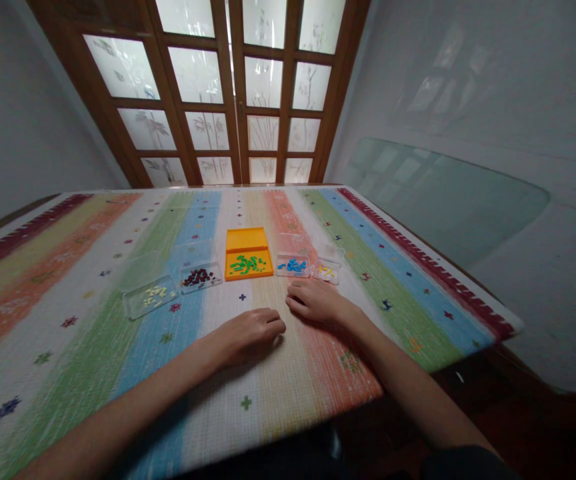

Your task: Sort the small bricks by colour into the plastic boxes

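Observation:
My left hand (pixel 248 333) rests palm down on the striped tablecloth (pixel 68 347), its fingers curled under with nothing visible in them. My right hand (pixel 315 299) lies flat a little further on, fingers loosely curled, just below two small clear boxes. An open orange box (pixel 247 255) with green pieces stands straight ahead of both hands. To its right are a clear box of blue pieces (pixel 293 265) and a clear box of yellow pieces (pixel 327 270). To its left are a clear box of dark red pieces (pixel 199 275) and a clear box of pale yellow pieces (pixel 151 293).
The table's near edge runs under my forearms and its right edge drops off toward a wall. A wooden door with frosted glass panes (pixel 241 93) stands behind the table's far end. A glass sheet (pixel 443 193) leans against the right wall.

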The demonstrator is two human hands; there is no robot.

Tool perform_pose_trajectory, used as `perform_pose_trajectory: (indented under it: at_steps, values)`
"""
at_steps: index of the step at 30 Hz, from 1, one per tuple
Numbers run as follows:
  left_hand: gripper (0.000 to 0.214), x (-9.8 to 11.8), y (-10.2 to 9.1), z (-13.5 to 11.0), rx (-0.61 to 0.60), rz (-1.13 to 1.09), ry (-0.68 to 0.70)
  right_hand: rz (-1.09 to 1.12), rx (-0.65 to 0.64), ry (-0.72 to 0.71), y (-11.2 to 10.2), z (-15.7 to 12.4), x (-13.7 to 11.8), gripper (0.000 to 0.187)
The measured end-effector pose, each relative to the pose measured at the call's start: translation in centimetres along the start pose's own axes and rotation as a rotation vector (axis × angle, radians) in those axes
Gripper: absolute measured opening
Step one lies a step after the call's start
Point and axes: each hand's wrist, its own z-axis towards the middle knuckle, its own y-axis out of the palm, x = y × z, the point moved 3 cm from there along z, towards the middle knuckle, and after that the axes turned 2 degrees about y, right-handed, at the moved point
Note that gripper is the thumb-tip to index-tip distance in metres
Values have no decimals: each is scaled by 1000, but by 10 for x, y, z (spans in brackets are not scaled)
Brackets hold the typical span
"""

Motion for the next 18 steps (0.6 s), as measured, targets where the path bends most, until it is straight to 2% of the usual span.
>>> perform_pose_trajectory:
  at_steps: [3,6,10,14,18]
  values:
    - [16,-9,-20,-1,99,-157,-63,0,-13,4,-1,0,0,29]
    - [8,-25,-45,-2,255,-249,-152,-6,-38,17,-2,1,-1,29]
    - [7,-59,-65,-1,445,-346,-327,5,-62,26,-3,1,-1,31]
    - [18,-101,-66,0,615,-491,-491,2,-45,20,-4,1,-1,30]
    - [22,-129,-58,0,682,-591,-626,5,-22,13,-3,0,-1,28]
